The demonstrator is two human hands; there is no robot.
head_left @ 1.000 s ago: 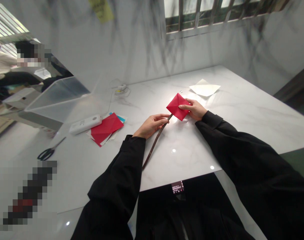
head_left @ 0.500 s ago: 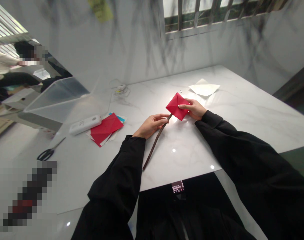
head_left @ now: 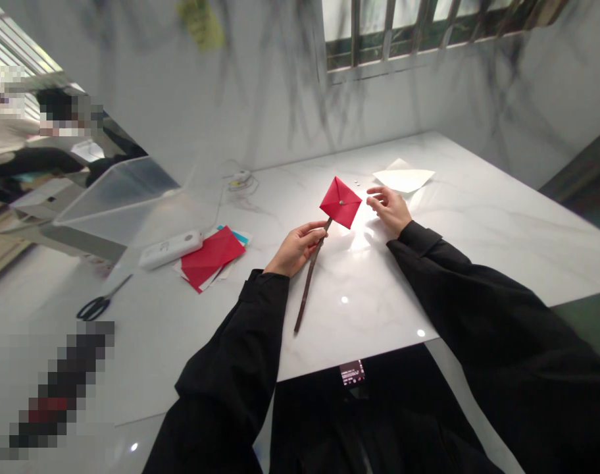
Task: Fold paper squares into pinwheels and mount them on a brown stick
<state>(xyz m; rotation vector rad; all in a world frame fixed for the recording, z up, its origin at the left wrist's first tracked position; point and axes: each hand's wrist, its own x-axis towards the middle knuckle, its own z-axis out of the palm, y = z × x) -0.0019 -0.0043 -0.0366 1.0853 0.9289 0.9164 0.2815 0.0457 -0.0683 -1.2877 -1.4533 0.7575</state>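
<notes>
Pinched in my left hand (head_left: 300, 245) is a thin brown stick (head_left: 308, 283), close to its upper end. A folded red paper square (head_left: 347, 212) sits at the top of the stick, turned on its corner like a diamond. Its flaps meet in the middle, where a small shiny pin head or bead (head_left: 341, 203) shows. My right hand (head_left: 389, 209) hovers just right of the paper, apart from it, fingers loosely curled and separated, with nothing visible in them.
Beyond my right hand lies a cream paper sheet (head_left: 403, 180), with tiny light bits (head_left: 357, 184) beside it. To the left are red paper sheets (head_left: 214, 255), a white oblong device (head_left: 172, 249), scissors (head_left: 100, 306) and a clear plastic box (head_left: 117, 191). People sit farther left.
My right hand has let go of the red paper and drawn slightly away. The paper and stick have shifted left at the top, and the stick stands steeper. The small bead now shows.
</notes>
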